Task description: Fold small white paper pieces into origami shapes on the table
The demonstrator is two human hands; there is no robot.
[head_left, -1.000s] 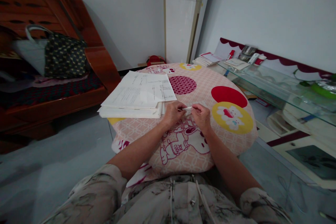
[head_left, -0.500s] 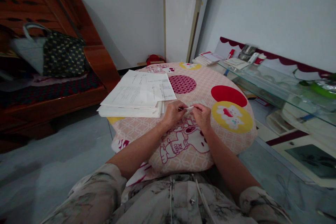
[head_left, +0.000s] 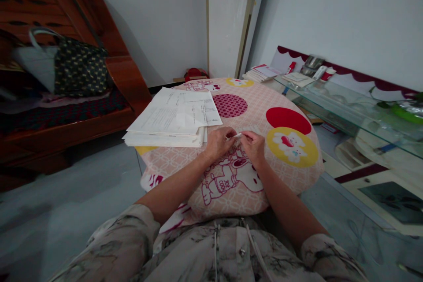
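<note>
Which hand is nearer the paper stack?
Left. The left hand is just beside the near right corner of the paper stack; the right hand is farther right, with the left between.

slip [head_left: 238, 135] between hands [head_left: 218, 144]; paper stack [head_left: 172, 116] left of them on worktop [head_left: 256, 101]; settee [head_left: 127, 77] far left, glass shelf [head_left: 350, 108] right.

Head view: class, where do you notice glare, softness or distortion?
Head view: dim, cool light, with glare streaks atop the tall white unit; head view, left edge: the wooden bench looks soft and stretched; head view, centre: the held white piece is too tiny to identify.
</note>
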